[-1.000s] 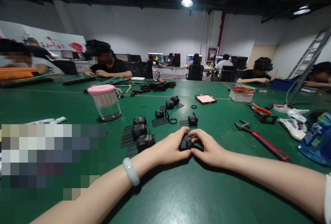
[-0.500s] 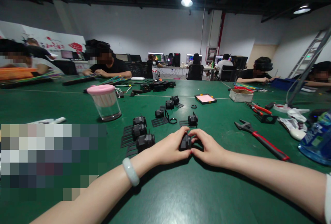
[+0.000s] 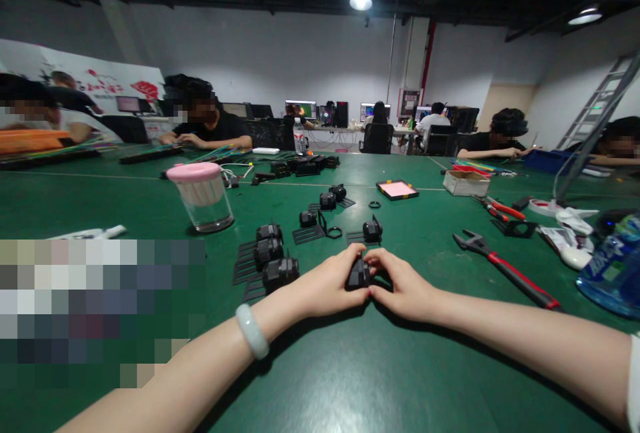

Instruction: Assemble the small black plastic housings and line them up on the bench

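Just above the green table [image 3: 330, 379], a small black plastic part [image 3: 357, 275] sits between my two hands. My left hand [image 3: 330, 284] wraps round its left side, with fingers behind and thumb in front. From the right, my right hand [image 3: 404, 287] pinches the same part's right end with curved fingers; the thumbs nearly meet. Beyond my fingers stands a similar black part [image 3: 372, 230] on a slotted plate. Left of my left wrist, several more black parts [image 3: 281, 273] with slotted plates lie in a row. A black ring [image 3: 334, 233] rests farther back.
An adjustable wrench [image 3: 505, 269] lies right of my hands, near red-handled pliers [image 3: 505, 210] and a blue bottle [image 3: 613, 269]. A pink-lidded jar [image 3: 203, 199] stands left. Farther back are a pink-lined tray [image 3: 397, 189] and a small box [image 3: 466, 183]. Several people sit around.
Almost nothing differs. Both hands keep their hold on the black part in the same place; the view has shifted very slightly.
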### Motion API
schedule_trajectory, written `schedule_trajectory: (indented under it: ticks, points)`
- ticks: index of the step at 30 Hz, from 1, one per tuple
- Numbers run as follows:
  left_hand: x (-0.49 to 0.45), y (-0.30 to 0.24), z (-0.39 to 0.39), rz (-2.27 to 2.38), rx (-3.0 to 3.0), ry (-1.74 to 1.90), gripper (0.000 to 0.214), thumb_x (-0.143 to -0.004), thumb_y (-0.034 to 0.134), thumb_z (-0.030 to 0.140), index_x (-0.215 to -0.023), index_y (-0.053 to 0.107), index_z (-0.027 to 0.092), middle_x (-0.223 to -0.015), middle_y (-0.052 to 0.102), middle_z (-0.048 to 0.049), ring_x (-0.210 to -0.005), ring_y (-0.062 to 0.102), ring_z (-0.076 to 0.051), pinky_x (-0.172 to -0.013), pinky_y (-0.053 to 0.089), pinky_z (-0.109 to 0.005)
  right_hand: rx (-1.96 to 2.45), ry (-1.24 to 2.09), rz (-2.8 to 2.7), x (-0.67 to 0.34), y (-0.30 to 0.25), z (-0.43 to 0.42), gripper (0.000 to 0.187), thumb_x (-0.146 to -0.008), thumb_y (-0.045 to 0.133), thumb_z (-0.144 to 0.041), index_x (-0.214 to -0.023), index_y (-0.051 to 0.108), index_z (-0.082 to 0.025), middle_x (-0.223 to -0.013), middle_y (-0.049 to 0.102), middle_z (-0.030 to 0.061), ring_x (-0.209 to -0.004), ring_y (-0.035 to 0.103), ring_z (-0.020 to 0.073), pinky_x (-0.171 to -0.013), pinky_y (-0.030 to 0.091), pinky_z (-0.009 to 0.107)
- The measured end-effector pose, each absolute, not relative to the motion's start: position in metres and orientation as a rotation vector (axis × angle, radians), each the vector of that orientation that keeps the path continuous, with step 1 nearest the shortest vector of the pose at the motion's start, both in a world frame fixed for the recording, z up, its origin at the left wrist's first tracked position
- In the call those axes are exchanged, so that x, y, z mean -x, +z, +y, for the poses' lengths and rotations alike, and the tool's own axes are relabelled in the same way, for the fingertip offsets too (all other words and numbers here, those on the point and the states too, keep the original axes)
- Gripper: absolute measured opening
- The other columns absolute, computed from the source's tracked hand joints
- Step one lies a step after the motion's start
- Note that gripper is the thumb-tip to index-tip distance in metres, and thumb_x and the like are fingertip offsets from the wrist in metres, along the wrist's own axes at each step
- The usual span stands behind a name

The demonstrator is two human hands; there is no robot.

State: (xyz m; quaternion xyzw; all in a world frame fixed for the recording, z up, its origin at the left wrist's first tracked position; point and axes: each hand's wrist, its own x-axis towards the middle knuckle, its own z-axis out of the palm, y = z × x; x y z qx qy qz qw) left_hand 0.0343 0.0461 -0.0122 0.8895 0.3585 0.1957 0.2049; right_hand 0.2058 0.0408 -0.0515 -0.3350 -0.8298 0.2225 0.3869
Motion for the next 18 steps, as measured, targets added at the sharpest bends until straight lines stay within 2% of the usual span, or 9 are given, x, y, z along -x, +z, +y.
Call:
schedule_trajectory:
  ticks: [18]
  points:
    - [-0.0352, -0.0096, 0.0440, 1.015, -2.453, 0.550, 0.045, -0.066, 0.052, 0.028, -0.106, 0.035, 0.019, -0.098, 0.052, -0.0050, -0.086, 0.052, -0.020, -0.076, 0.040, -0.031, 0.857, 0.591, -2.111, -0.2057, -0.0500, 0.0400, 0.045, -0.061, 0.049, -0.004, -0.102, 0.040, -0.019, -0.097, 0.048, 0.0034, -0.087, 0.048, 0.0130, -0.079, 0.040, 0.029]
